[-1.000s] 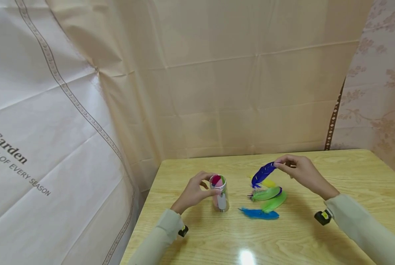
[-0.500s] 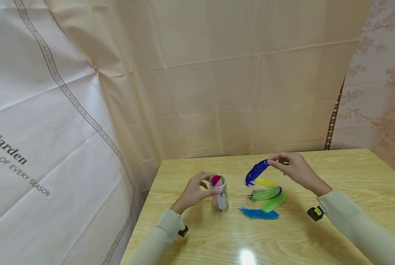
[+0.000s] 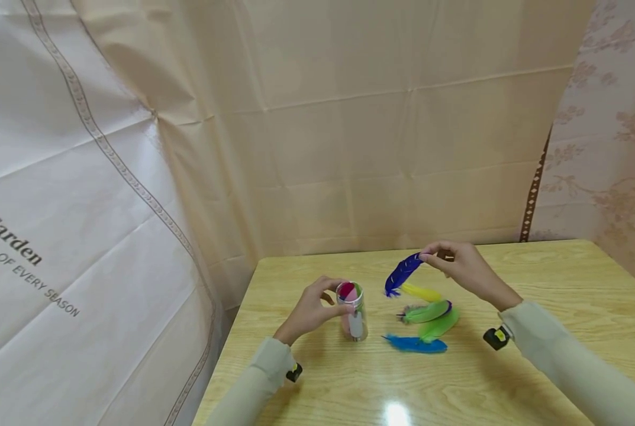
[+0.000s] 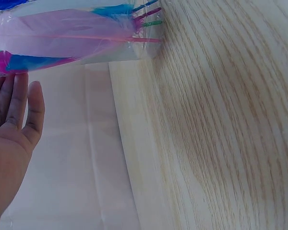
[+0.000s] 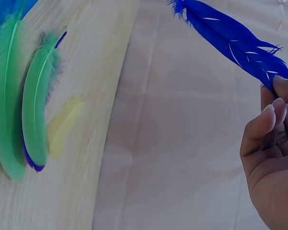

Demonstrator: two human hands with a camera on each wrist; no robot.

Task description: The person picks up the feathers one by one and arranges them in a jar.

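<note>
A clear jar (image 3: 355,325) with several colourful feathers inside stands upright on the table. My left hand (image 3: 314,306) grips it near the rim, thumb in front and fingers behind. In the left wrist view the pink feather (image 4: 62,31) and the quills near the base show through the jar's wall. Above the table my right hand (image 3: 469,270) pinches a dark blue feather (image 3: 403,273) by its tip between thumb and finger. The feather slants down to the left, its fluffy end lowest, right of the jar. In the right wrist view this blue feather (image 5: 235,40) is apart from everything else.
Right of the jar lie a yellow feather (image 3: 422,292), a green feather with a purple edge (image 3: 426,312), a plain green feather (image 3: 441,325) and a light blue feather (image 3: 417,344). The wooden table (image 3: 455,390) ends at a beige cloth (image 3: 349,177) behind.
My right hand has moved left with the dark blue feather, bringing it nearer the jar and uncovering more of the yellow feather. My left hand and the jar have stayed in place.
</note>
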